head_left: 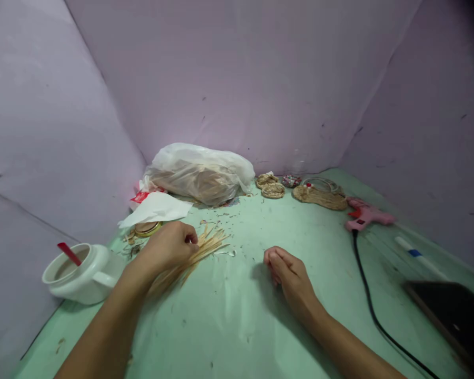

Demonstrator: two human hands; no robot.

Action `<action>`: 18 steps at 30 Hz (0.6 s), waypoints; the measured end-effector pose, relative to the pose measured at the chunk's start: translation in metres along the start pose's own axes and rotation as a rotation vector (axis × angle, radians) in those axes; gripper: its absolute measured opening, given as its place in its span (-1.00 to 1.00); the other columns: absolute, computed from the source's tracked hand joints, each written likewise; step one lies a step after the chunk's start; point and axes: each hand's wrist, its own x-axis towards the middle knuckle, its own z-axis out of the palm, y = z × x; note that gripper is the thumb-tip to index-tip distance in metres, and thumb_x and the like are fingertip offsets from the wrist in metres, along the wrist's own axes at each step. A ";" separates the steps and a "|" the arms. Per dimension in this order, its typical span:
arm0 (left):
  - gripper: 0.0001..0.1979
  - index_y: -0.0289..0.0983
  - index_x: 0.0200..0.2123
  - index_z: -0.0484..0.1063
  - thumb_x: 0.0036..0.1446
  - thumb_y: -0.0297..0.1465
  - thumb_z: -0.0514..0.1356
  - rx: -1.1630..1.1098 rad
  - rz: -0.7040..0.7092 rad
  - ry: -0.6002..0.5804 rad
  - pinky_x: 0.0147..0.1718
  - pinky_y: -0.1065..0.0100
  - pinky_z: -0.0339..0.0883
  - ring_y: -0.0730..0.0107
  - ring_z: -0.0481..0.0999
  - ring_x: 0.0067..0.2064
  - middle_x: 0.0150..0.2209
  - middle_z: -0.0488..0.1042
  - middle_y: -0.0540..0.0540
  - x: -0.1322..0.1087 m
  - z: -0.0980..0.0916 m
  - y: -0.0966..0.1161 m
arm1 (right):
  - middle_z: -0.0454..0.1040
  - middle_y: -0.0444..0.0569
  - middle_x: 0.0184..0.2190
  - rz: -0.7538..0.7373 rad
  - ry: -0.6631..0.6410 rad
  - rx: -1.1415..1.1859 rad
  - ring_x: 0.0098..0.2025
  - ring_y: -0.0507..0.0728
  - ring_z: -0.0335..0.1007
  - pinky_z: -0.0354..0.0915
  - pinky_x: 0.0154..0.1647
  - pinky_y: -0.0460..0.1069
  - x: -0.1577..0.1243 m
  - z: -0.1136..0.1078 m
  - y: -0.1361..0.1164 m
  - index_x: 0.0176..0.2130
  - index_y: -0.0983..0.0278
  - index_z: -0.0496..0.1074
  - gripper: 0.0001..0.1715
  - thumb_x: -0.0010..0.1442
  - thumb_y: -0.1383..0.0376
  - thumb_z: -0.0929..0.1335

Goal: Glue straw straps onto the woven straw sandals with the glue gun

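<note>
My left hand rests over a bundle of pale dried straw strips on the green table. Its thumb and forefinger are pinched at the strips; the other fingers are mostly hidden. To the right, my right hand is closed just above the tabletop, apart from the bundle. Whatever its curled fingers hold, if anything, is hidden. Small white scraps lie by the tips of the strips.
A bulging plastic bag stands behind a white paper. At left is a white pot; at back right are woven coils and a woven sole. A pink glue gun, its black cord, and a phone lie right.
</note>
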 end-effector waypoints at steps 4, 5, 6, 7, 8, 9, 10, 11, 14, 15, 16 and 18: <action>-0.54 -0.22 -0.15 0.40 -0.24 -0.30 0.18 0.118 -0.068 -0.055 -0.40 0.30 0.24 0.09 0.47 -0.22 -0.21 0.50 -0.20 0.000 0.010 0.000 | 0.08 -0.25 -0.75 -0.005 0.033 -0.091 -0.65 -0.04 -0.08 -0.13 -0.63 -0.10 -0.002 0.000 -0.001 -0.60 0.27 0.28 -0.63 0.05 0.07 0.29; -0.50 -0.25 -0.14 0.38 -0.28 -0.33 0.19 0.121 -0.079 -0.068 -0.40 0.28 0.25 0.05 0.47 -0.21 -0.21 0.50 -0.24 0.001 0.014 0.000 | 0.09 -0.24 -0.74 -0.005 0.033 -0.109 -0.65 -0.04 -0.07 -0.13 -0.63 -0.10 -0.002 0.000 -0.001 -0.61 0.27 0.27 -0.62 0.05 0.07 0.30; -0.51 -0.26 -0.16 0.40 -0.30 -0.36 0.20 0.125 -0.090 -0.085 -0.40 0.28 0.25 0.04 0.48 -0.22 -0.23 0.51 -0.26 0.002 0.018 -0.001 | 0.10 -0.24 -0.74 -0.006 0.031 -0.127 -0.65 -0.04 -0.07 -0.13 -0.63 -0.10 -0.002 0.000 -0.002 -0.61 0.27 0.28 -0.61 0.05 0.06 0.30; -0.57 -0.27 -0.22 0.42 -0.30 -0.39 0.19 0.125 -0.103 -0.101 -0.41 0.28 0.26 0.03 0.48 -0.24 -0.26 0.52 -0.27 0.003 0.022 -0.001 | 0.11 -0.24 -0.74 -0.008 0.028 -0.144 -0.65 -0.04 -0.06 -0.13 -0.63 -0.10 -0.002 0.000 -0.002 -0.61 0.27 0.29 -0.61 0.05 0.06 0.30; -0.65 -0.28 -0.29 0.44 -0.29 -0.42 0.17 0.123 -0.118 -0.114 -0.42 0.28 0.26 0.03 0.49 -0.27 -0.30 0.52 -0.28 0.006 0.026 -0.002 | 0.11 -0.24 -0.74 -0.010 0.024 -0.162 -0.65 -0.04 -0.06 -0.12 -0.63 -0.10 -0.002 0.001 -0.002 -0.60 0.28 0.29 -0.61 0.05 0.05 0.30; -0.72 -0.29 -0.37 0.45 -0.29 -0.44 0.16 0.117 -0.136 -0.121 -0.44 0.28 0.25 0.04 0.50 -0.29 -0.33 0.53 -0.28 0.008 0.028 -0.004 | 0.11 -0.24 -0.74 -0.013 0.021 -0.181 -0.65 -0.03 -0.05 -0.12 -0.63 -0.10 -0.002 0.001 -0.002 -0.60 0.28 0.30 -0.60 0.05 0.04 0.29; -0.78 -0.29 -0.43 0.45 -0.28 -0.46 0.15 0.106 -0.154 -0.123 -0.45 0.29 0.25 0.05 0.50 -0.32 -0.35 0.53 -0.28 0.010 0.030 -0.006 | 0.10 -0.24 -0.74 -0.017 0.017 -0.200 -0.65 -0.03 -0.05 -0.11 -0.63 -0.10 -0.002 0.001 -0.001 -0.60 0.28 0.30 -0.59 0.05 0.03 0.29; -0.83 -0.29 -0.48 0.44 -0.26 -0.47 0.13 0.092 -0.175 -0.117 -0.47 0.30 0.24 0.07 0.50 -0.34 -0.38 0.53 -0.27 0.012 0.030 -0.009 | 0.10 -0.24 -0.74 -0.019 0.013 -0.219 -0.64 -0.03 -0.05 -0.10 -0.62 -0.10 -0.002 0.001 -0.001 -0.60 0.28 0.30 -0.58 0.06 0.02 0.28; -0.89 -0.29 -0.52 0.40 -0.20 -0.45 0.10 0.049 -0.253 -0.039 -0.48 0.32 0.21 0.12 0.48 -0.36 -0.42 0.51 -0.23 0.015 0.019 -0.024 | 0.09 -0.24 -0.73 -0.026 0.006 -0.259 -0.64 -0.02 -0.05 -0.08 -0.61 -0.09 -0.001 0.001 0.001 -0.59 0.27 0.29 -0.56 0.07 0.00 0.26; -0.88 -0.29 -0.50 0.39 -0.17 -0.43 0.08 0.035 -0.285 0.006 -0.47 0.31 0.21 0.11 0.47 -0.35 -0.41 0.50 -0.23 0.014 0.012 -0.031 | 0.09 -0.23 -0.73 -0.029 0.005 -0.267 -0.63 -0.02 -0.04 -0.08 -0.61 -0.09 0.000 0.000 0.002 -0.60 0.27 0.29 -0.55 0.07 -0.01 0.25; -0.86 -0.30 -0.48 0.39 -0.15 -0.42 0.07 0.021 -0.315 0.056 -0.45 0.28 0.21 0.09 0.45 -0.33 -0.40 0.48 -0.24 0.012 0.004 -0.037 | 0.09 -0.23 -0.73 -0.032 0.002 -0.275 -0.63 -0.02 -0.04 -0.08 -0.60 -0.09 0.000 0.000 0.003 -0.60 0.27 0.29 -0.54 0.06 -0.02 0.25; -0.85 -0.30 -0.45 0.37 -0.11 -0.39 0.05 -0.037 -0.346 0.138 -0.44 0.25 0.21 0.08 0.42 -0.32 -0.40 0.46 -0.23 0.006 -0.013 -0.049 | 0.08 -0.23 -0.72 -0.030 -0.005 -0.291 -0.62 -0.02 -0.04 -0.08 -0.60 -0.09 0.001 -0.001 0.005 -0.60 0.27 0.28 -0.54 0.07 -0.03 0.24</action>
